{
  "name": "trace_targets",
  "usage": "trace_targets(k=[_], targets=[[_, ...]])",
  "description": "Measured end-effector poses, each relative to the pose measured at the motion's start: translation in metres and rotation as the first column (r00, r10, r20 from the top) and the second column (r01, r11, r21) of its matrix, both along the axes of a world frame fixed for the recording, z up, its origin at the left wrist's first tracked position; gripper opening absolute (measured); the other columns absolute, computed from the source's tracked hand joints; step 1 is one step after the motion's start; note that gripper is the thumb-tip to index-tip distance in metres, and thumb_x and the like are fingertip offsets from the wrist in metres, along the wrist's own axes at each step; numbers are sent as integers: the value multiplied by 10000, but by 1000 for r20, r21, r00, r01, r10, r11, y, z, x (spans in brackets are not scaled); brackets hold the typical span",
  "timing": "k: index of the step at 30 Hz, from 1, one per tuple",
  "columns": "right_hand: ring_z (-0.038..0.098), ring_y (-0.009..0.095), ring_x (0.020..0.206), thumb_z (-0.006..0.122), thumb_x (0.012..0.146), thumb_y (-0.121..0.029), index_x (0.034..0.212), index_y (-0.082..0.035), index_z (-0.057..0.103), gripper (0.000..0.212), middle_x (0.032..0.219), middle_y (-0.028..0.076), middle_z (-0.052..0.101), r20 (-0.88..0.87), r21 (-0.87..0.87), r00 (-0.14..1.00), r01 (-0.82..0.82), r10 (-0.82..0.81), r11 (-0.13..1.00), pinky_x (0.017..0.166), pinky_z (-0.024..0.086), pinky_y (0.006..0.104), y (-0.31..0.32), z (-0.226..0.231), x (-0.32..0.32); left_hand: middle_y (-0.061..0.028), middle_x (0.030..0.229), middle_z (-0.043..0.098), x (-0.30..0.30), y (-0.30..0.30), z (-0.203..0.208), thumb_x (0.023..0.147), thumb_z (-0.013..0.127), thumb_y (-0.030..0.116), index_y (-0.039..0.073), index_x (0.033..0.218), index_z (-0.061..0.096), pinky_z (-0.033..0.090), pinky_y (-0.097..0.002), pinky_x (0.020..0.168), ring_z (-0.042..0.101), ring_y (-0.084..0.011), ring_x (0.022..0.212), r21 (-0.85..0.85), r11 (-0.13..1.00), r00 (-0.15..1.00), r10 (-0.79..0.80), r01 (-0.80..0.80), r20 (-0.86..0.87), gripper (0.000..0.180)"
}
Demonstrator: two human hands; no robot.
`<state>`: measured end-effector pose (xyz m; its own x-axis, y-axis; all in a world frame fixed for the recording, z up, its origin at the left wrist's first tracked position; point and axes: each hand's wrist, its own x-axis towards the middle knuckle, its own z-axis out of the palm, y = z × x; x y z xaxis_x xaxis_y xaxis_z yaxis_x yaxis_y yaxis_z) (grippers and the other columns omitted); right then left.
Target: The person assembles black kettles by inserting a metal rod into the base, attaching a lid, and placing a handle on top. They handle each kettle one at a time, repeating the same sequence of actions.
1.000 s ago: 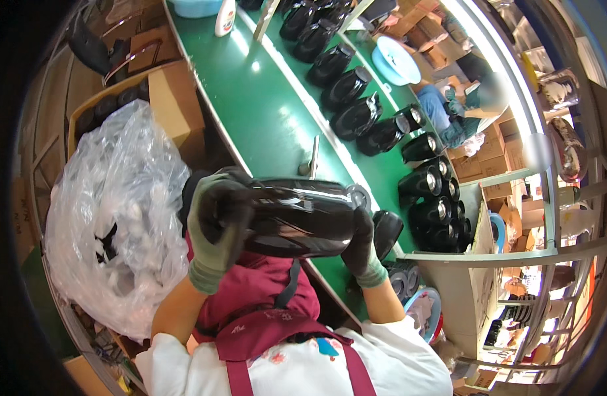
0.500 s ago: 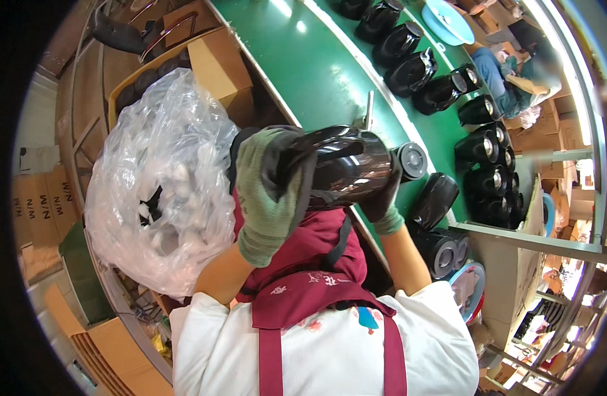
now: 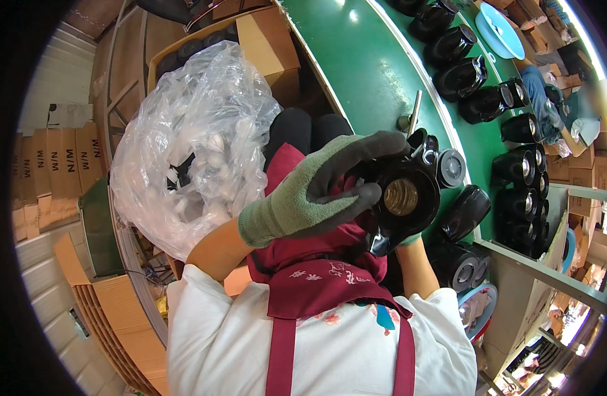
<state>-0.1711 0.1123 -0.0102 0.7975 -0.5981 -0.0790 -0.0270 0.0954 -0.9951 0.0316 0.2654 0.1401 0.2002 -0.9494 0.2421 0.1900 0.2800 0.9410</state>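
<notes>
- Pale wall (image 3: 59,86) at the left edge, with brown cartons (image 3: 66,165) standing against it and folded cardboard (image 3: 128,317) nearer.
- Bulging clear plastic bag (image 3: 191,145), white pieces inside, fills the space left of the person's lap; an open carton (image 3: 270,43) stands just beyond it.
- Left hand (image 3: 323,181), in a green and black glove, reaches in from the left; thumb and forefinger are apart, their tips at the vessel's edge, but whether they grip it cannot be told.
- Black vessel (image 3: 415,218) is above the lap, in front of the maroon apron (image 3: 317,277), mouth toward the viewer.
- Right hand (image 3: 410,239) is mostly hidden behind the vessel; how its fingers close cannot be told.
- Metal rod (image 3: 415,112), grey disc (image 3: 451,167) and a lying black cylinder (image 3: 466,212) crowd the space beyond and right of the vessel.
- Black pots (image 3: 462,76) line the far right, a blue basin (image 3: 498,32) past them; more black vessels (image 3: 521,191) cluster nearer.
- Bench (image 3: 363,72): its left edge runs away from the lap beside the open carton; a broad green strip shows between that edge and a pale dividing line.
- Metal rail (image 3: 547,270) bounds the right side, near a second basin (image 3: 489,307).
</notes>
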Motion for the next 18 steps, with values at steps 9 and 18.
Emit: trace_targets(k=[9, 18], targets=[[589, 299, 1299, 882, 734, -271, 1471, -16, 441, 896, 1428, 158, 581, -159, -694, 985, -162, 69, 701, 1156, 434, 437, -11, 6, -9, -251, 1392, 567, 0, -5, -5, 886, 732, 136, -21, 1505, 439, 443, -409, 1115, 542, -374, 1331, 60, 930, 734, 246, -364, 633, 702], [607, 322, 1265, 718, 914, -359, 1482, -47, 448, 703, 1405, 171, 597, 117, 893, 972, -13, -204, 450, 1160, 438, 455, -12, 15, -19, -164, 1399, 641, 11, 12, -9, 867, 654, 10, 18, 1504, 485, 507, -359, 1055, 659, -247, 1250, 268, 916, 827, 108, -299, 551, 659]])
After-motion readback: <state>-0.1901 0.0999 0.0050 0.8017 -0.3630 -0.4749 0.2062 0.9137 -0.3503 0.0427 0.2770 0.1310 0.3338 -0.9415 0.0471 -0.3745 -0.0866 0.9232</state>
